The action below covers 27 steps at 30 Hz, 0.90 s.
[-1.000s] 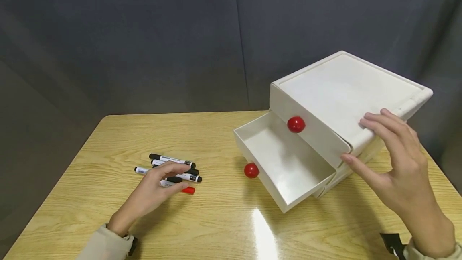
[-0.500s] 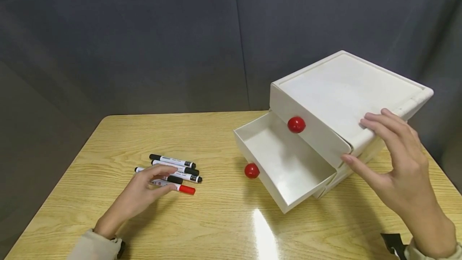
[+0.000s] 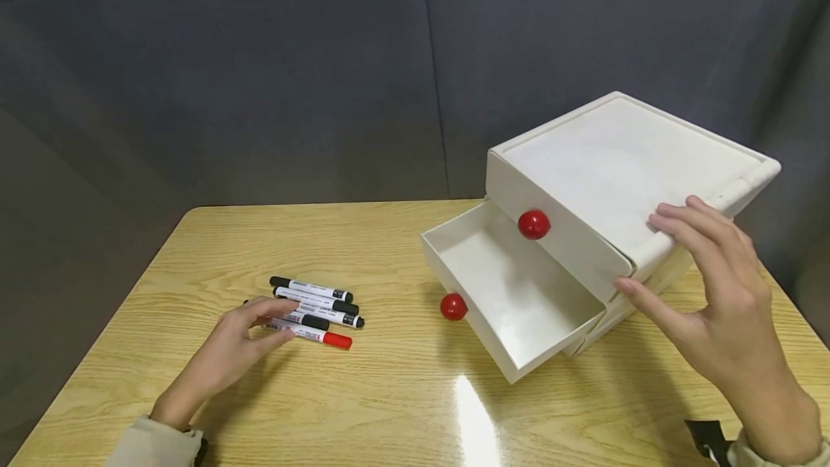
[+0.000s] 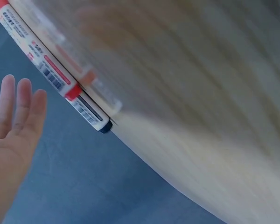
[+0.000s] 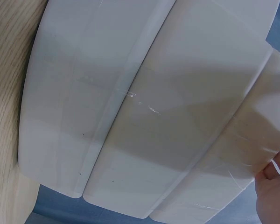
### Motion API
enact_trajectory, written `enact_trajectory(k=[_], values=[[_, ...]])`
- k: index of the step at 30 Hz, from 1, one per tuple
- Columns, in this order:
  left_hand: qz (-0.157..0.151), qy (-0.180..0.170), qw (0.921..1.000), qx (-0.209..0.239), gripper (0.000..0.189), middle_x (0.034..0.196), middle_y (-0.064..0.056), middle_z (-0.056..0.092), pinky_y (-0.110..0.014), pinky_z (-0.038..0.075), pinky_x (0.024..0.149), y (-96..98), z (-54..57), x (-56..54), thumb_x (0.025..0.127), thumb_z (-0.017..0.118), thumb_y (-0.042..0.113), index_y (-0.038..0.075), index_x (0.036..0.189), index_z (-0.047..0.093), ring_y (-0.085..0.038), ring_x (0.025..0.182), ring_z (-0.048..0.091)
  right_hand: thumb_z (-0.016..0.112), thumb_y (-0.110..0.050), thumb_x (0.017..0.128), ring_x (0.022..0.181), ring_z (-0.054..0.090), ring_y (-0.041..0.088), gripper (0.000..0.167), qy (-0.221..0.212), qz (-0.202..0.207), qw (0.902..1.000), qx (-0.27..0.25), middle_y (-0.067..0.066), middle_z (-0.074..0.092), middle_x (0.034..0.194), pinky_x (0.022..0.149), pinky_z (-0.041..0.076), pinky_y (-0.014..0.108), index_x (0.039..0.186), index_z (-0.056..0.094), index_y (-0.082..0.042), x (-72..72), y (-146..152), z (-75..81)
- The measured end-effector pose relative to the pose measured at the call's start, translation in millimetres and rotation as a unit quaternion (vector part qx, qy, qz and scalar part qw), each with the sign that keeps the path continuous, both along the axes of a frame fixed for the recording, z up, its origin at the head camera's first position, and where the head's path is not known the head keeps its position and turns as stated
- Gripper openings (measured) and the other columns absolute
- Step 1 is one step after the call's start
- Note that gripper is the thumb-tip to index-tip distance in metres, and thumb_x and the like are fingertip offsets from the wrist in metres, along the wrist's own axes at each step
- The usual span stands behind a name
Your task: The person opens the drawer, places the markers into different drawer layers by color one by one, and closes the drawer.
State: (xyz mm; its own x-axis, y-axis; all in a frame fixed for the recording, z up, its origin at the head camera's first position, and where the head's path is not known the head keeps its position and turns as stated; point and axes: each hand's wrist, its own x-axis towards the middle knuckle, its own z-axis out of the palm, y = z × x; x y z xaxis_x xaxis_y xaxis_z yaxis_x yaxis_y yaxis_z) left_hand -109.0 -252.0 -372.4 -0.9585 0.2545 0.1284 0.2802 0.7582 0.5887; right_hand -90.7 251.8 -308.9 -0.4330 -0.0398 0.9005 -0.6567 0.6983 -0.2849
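Note:
Over the near ends of several whiteboard markers (image 3: 316, 301) on the left of the table, my left hand (image 3: 227, 355) hovers with thumb and fingers apart. One marker has a red cap (image 3: 338, 340); the others have black caps. In the left wrist view, the fingers (image 4: 23, 102) stand extended, separate from the red marker (image 4: 37, 53). My right hand (image 3: 733, 301) rests on the near edge of a white drawer unit (image 3: 629, 171), fingers on top and thumb by its front corner. A drawer (image 3: 476, 323) below the top one is pulled out.
Red round knobs stick out from the top drawer (image 3: 534, 224) and the extended drawer (image 3: 453, 306). The pale wooden table (image 3: 389, 395) ends at a dark cloth backdrop (image 3: 324, 78). The unit's side panels (image 5: 149, 112) fill the right wrist view.
My left hand has moved left and slightly lower, from the middle of the markers toward their near ends, uncovering more of them. The right hand and drawer unit stay put.

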Motion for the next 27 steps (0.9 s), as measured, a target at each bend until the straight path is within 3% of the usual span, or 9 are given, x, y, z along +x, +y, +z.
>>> enact_trajectory(k=[14,27], values=[[-0.002,0.034,0.9992,-0.021,0.037,0.103,-0.007,0.071,-0.041,0.060,0.082,-19.6,-6.7,-6.1,0.079,0.080,0.001,0.003,0.115,0.071,-0.016,0.091,0.066,0.066,-0.063,0.085,0.134,0.052,0.024,0.077,-0.007,-0.005,1.0000,-0.002,0.025,0.066,0.114,0.119,0.033,0.037,0.108,0.066,0.011,2.1,-2,1.9],[0.010,0.014,0.9984,-0.054,0.035,0.105,-0.007,0.069,-0.035,0.059,0.079,-27.5,-10.9,-10.6,0.080,0.079,0.001,0.005,0.114,0.071,-0.020,0.093,0.064,0.066,-0.063,0.086,0.133,0.053,0.022,0.078,0.001,-0.004,1.0000,-0.005,0.028,0.065,0.111,0.119,0.034,0.036,0.106,0.066,0.012,2.4,-5,4.9]])
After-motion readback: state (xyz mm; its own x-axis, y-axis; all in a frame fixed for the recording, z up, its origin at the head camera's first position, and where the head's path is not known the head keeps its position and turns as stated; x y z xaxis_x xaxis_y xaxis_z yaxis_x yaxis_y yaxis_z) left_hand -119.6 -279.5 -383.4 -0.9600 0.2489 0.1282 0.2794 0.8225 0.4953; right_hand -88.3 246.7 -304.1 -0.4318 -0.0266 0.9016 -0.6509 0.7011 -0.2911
